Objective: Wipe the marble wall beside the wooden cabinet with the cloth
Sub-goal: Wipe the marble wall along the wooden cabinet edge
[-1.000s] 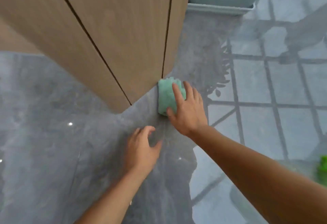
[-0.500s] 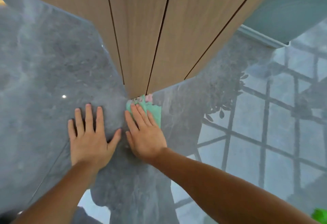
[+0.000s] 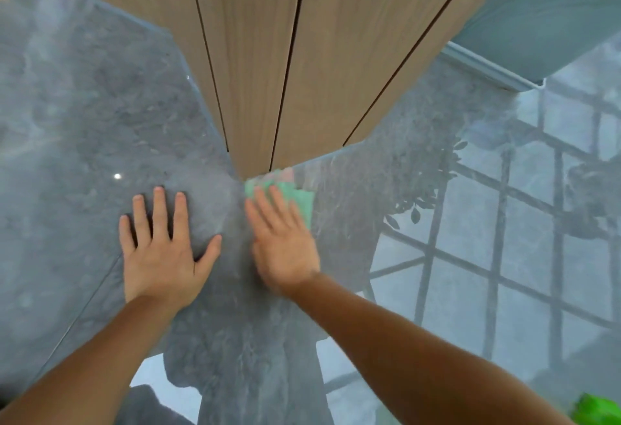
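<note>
A green cloth [image 3: 300, 198] with a pinkish edge lies flat against the glossy grey marble wall [image 3: 100, 115], right at the bottom corner of the wooden cabinet [image 3: 268, 55]. My right hand [image 3: 284, 240] presses flat on the cloth, fingers extended and blurred by motion, covering most of it. My left hand [image 3: 164, 250] rests flat on the marble to the left of the cloth, fingers spread, holding nothing.
The cabinet has several vertical panels with dark gaps. A pale teal surface with a trim edge [image 3: 544, 21] sits at the upper right. The marble reflects a window grid and plant leaves [image 3: 504, 223]. A bright green object [image 3: 601, 408] shows at the bottom right corner.
The view swung so the cabinet now hangs centrally above. My right hand slid the cloth along the marble to the cabinet's corner. My left hand opened and flattened on the wall.
</note>
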